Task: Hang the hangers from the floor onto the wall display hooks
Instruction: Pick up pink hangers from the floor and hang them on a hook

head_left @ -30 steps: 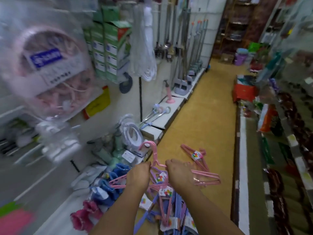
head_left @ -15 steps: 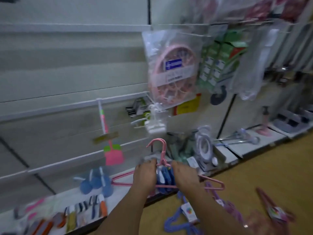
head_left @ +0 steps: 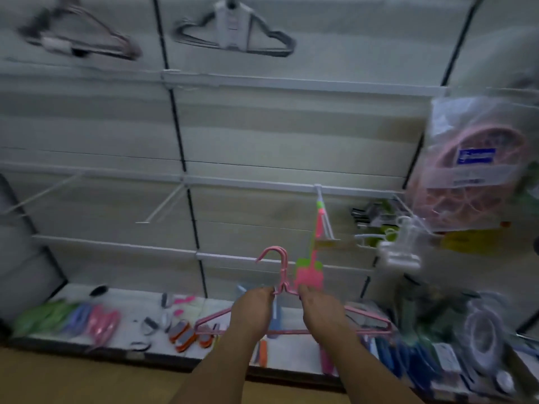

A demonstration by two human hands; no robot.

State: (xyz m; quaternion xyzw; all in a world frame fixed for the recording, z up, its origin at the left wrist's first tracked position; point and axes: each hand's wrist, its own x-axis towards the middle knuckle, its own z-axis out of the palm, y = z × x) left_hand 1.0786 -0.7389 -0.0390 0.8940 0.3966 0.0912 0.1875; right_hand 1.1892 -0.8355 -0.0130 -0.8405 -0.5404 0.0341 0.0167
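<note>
I hold a bundle of pink hangers upright in front of the wall display, hooks pointing up and left. My left hand grips the bundle's left shoulder near the neck. My right hand grips the right shoulder on the other side of the neck. The bottom bar runs across behind both wrists. Bare white wall hooks stick out of the rail up and to the left of the bundle. Dark hangers hang at the top of the wall.
A pink and green brush hangs from a hook right behind the hangers. A bagged pink round clip dryer hangs at right, white clips below it. The low shelf holds small brushes and packets. Yellow floor lies below.
My view has swung left from the aisle to face the wall. The pink hangers rose off the floor pile in both hands, which is now out of view.
</note>
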